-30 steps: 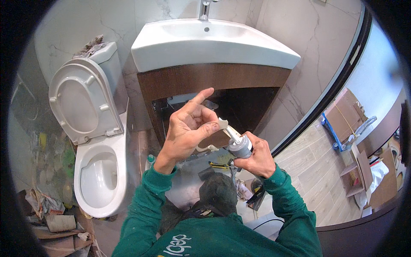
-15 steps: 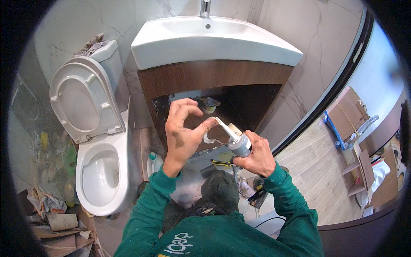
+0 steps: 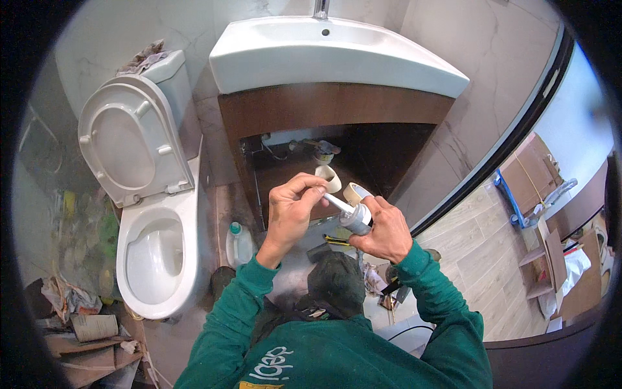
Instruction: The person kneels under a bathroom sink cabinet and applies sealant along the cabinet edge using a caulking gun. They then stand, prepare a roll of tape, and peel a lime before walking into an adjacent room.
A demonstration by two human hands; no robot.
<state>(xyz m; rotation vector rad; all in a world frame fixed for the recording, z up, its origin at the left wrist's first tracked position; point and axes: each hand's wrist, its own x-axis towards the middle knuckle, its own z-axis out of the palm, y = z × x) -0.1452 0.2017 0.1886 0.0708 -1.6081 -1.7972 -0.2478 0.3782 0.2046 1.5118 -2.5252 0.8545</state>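
In my right hand (image 3: 387, 231) is a grey-and-white sealant cartridge (image 3: 356, 220), gripped round its body with the long white nozzle (image 3: 341, 204) toward my left hand. My left hand (image 3: 291, 211) is closed, thumb and fingers pinching the nozzle's tip, which they cover. A cream tape roll (image 3: 354, 194) shows just beyond the cartridge, partly behind my right fingers. Past my left fingertips is a pale curved piece (image 3: 328, 175), perhaps another roll or a strip. Below the cartridge a yellow-and-black utility knife (image 3: 336, 240) lies on the floor.
Ahead stands a white washbasin (image 3: 337, 61) on a brown open cabinet (image 3: 337, 104), with a small tub (image 3: 323, 157) inside. To the left are a toilet (image 3: 155, 256) and a green-capped bottle (image 3: 240, 245). Debris (image 3: 94, 327) lies lower left; a dark door frame (image 3: 495, 152) runs along the right.
My left fingers have closed from a loose, spread curl into a pinch on the nozzle tip. The cartridge has shifted slightly left, and the view has moved a little.
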